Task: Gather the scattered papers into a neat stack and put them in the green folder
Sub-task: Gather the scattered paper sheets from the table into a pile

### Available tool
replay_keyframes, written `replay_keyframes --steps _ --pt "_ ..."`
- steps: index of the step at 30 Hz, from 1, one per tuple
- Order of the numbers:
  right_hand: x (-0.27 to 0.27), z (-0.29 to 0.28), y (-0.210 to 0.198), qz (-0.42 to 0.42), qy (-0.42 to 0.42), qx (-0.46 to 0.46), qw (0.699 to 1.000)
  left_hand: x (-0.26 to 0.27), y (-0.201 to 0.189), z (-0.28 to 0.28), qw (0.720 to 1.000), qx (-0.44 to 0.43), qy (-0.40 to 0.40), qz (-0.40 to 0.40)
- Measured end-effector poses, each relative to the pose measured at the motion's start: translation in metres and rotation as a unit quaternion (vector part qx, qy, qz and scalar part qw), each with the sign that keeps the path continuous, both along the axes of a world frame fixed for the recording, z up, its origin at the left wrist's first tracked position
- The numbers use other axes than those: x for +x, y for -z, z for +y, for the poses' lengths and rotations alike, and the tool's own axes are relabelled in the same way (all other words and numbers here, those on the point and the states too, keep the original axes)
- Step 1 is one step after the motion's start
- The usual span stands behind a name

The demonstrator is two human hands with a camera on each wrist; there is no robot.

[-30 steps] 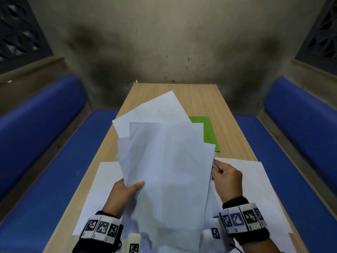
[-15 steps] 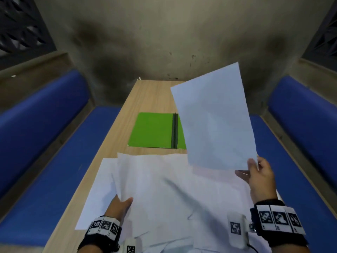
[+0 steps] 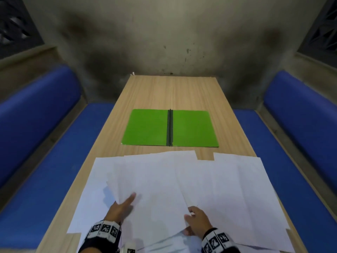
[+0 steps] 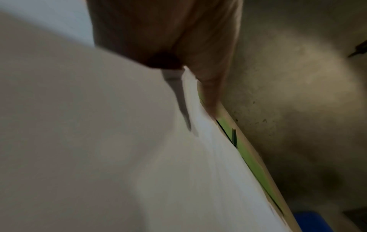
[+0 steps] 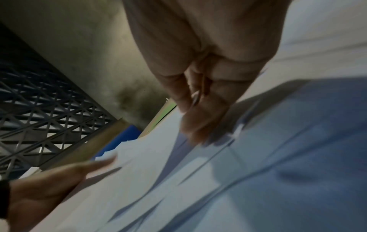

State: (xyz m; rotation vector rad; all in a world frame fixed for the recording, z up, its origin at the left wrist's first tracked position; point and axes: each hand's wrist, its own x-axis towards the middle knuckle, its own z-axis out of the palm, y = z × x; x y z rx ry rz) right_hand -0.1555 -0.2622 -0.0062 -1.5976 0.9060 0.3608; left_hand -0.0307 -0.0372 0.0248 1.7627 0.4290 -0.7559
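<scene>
- Head view: the wooden table [image 3: 173,92] runs from 6 o'clock toward 12 o'clock, ending at a stained wall [image 3: 164,33]
- The green folder [image 3: 193,127] lies open and flat at mid-table, its dark spine [image 3: 170,127] pointing to 12 o'clock; both halves are bare
- The papers [image 3: 209,179] lie spread in overlapping white sheets across the near half of the table, just short of the folder's near edge, not touching it
- The left hand [image 3: 119,209] is at 7 o'clock, thumb laid out flat on top of the sheets; the other fingers are hidden under the paper edge, so its grip cannot be told
- The right hand [image 3: 197,220] is at 5 o'clock, fingers bent onto a sheet; a lifted paper edge shows beneath it
- Blue benches [image 3: 36,125] stand at 9 o'clock and 3 o'clock of the table
- Left wrist view: blurred; one finger [image 4: 210,87] lies straight along the paper [image 4: 99,141] edge, with a green strip of folder [image 4: 252,163] beyond it
- Right wrist view: blurred; the right hand [image 5: 200,87] has its thumb and fingers pressed together, pinching a thin sheet edge between them
- The left hand [image 5: 49,185] shows at 8 o'clock, fingers extended over the papers [image 5: 258,180]
</scene>
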Motion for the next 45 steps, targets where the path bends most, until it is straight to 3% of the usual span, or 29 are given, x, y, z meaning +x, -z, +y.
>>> replay_keyframes --steps 2,5,7,9,11,16,25,28,34,45 --pt "-0.007 -0.02 -0.009 -0.009 -0.044 -0.092 0.995 -0.002 0.002 -0.001 0.992 0.104 0.052 -0.045" --pt "-0.024 -0.087 -0.021 0.013 0.081 -0.251 0.964 0.0 -0.001 0.003 0.984 0.138 0.071 -0.084" --pt "-0.042 -0.138 -0.023 0.125 0.133 -0.307 0.934 0.006 -0.003 0.006 0.979 0.154 0.081 -0.104" --pt "-0.061 -0.178 -0.021 0.196 0.178 -0.312 0.912 0.009 -0.002 0.008 0.976 0.167 0.085 -0.113" --pt "-0.074 -0.199 -0.015 0.231 0.186 -0.289 0.91 0.012 0.002 0.008 0.975 0.169 0.086 -0.114" --pt "-0.068 -0.17 -0.005 0.312 0.061 -0.282 0.905 0.015 0.01 0.005 0.976 0.168 0.076 -0.113" --pt "-0.049 -0.138 -0.02 0.223 0.085 -0.325 0.915 0.016 0.013 0.006 0.97 0.188 0.1 -0.115" --pt "-0.044 -0.142 -0.024 0.221 0.121 -0.293 0.922 0.017 0.015 0.005 0.969 0.191 0.101 -0.119" --pt "-0.042 -0.15 -0.02 0.101 0.151 -0.181 0.966 0.018 0.017 0.004 0.97 0.184 0.108 -0.117" --pt "-0.033 -0.133 -0.033 0.08 0.176 -0.076 0.978 0.014 0.02 0.0 0.965 0.184 0.131 -0.133"
